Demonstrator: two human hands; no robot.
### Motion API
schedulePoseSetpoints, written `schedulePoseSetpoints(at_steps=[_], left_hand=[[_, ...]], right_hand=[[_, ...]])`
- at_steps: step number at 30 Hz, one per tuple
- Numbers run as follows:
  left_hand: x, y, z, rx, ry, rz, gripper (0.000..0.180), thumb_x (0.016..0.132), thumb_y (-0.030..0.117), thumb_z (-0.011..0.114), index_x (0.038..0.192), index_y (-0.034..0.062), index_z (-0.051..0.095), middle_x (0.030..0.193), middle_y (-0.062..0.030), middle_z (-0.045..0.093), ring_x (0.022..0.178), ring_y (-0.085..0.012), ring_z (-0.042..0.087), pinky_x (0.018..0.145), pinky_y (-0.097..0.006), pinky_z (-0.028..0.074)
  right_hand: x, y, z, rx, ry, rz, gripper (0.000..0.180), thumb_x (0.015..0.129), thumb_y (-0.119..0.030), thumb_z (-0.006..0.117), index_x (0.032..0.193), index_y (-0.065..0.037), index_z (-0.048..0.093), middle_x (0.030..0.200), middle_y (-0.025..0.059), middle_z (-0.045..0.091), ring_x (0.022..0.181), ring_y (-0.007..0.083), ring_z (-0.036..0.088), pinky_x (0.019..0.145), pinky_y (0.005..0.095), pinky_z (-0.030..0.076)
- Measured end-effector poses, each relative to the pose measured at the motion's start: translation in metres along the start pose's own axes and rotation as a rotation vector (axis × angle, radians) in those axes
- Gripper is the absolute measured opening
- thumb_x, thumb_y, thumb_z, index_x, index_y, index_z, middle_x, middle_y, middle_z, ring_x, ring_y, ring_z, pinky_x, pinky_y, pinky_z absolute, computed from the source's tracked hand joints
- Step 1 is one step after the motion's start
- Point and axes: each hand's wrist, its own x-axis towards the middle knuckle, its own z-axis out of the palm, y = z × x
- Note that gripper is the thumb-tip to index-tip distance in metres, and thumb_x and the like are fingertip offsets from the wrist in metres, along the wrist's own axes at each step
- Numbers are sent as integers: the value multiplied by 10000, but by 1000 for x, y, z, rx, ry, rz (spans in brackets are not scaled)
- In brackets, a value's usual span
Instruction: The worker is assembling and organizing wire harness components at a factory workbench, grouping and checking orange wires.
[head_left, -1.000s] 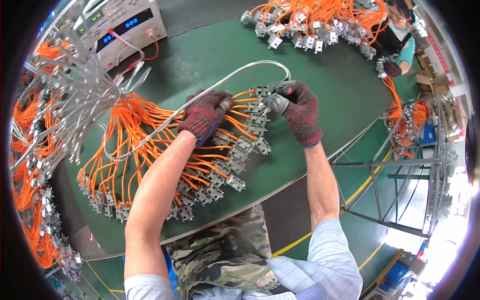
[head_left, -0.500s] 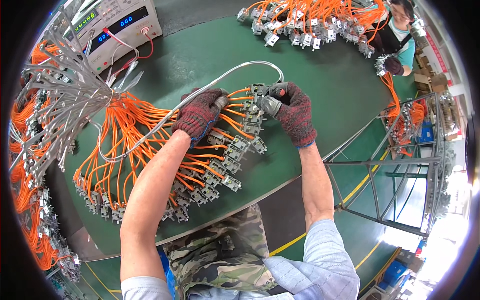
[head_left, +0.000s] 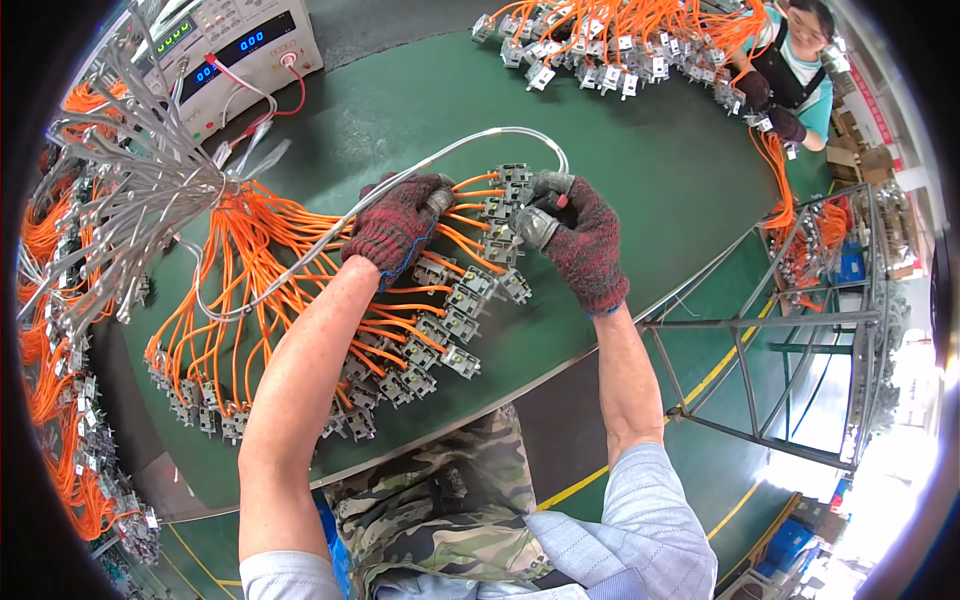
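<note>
My left hand (head_left: 398, 218), in a dark red and grey knitted glove, is closed around several orange cables (head_left: 465, 237) just behind their connectors. These grey metal connectors (head_left: 503, 235) stand in a curved row at the cables' ends. My right hand (head_left: 578, 232), gloved the same way, pinches the end of a looping grey cable (head_left: 450, 146) beside the upper connectors. A small red part shows between its fingers; the cable's tip is hidden. More orange cables (head_left: 262, 240) fan out from a tied bundle under and beside my left forearm, with connectors lying along the table's near side.
A white bench instrument (head_left: 245, 60) with lit displays stands at the far left, red and white leads plugged in. Grey stripped cable ends (head_left: 150, 180) spread beside it. Another pile of connectors (head_left: 620, 55) lies at the far edge, near a gloved co-worker (head_left: 795, 65). A metal frame (head_left: 760, 325) stands at right.
My right hand has drawn slightly right and down from the connectors, still pinching the grey cable. My left hand stays put. The instrument's green reading has changed, and the co-worker's hands have shifted.
</note>
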Motion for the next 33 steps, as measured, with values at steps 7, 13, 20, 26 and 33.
schedulePoseSetpoints(at_steps=[7,13,20,26,33], left_hand=[[0,0,-1,16,4,16,484,1097,449,530,1362,84,706,1346,-154,709,1327,-370,594,1151,-485,441],[1,-3,9,-11,85,-8,378,1064,450,557,1251,197,767,1217,-88,763,1209,-350,640,1092,-514,432],[-1,8,-3,180,48,46,414,1102,468,514,1274,177,752,1262,-65,755,1227,-340,637,1093,-501,448],[2,11,-3,187,37,30,389,1094,439,529,1282,183,755,1229,-83,768,1199,-344,655,1077,-509,471],[4,4,4,143,95,43,321,1070,399,536,1207,233,773,1089,-64,786,1105,-345,674,1011,-519,472]], right_hand=[[-3,10,-3,-80,3,-2,357,900,-26,825,1238,-4,714,1018,41,735,925,112,703,847,297,618],[-20,0,-2,-169,62,-121,314,882,-60,853,1164,-7,725,992,43,735,918,102,690,823,291,607],[-59,14,-12,-43,287,-56,313,897,-44,842,1177,-10,708,997,42,737,915,99,699,822,290,607],[-70,31,-5,18,326,-58,292,932,-58,810,1192,-17,684,1022,59,752,937,124,724,829,301,610],[-75,33,-3,-28,347,-36,289,939,-75,813,1188,-17,679,1034,66,753,933,137,726,842,315,614]])
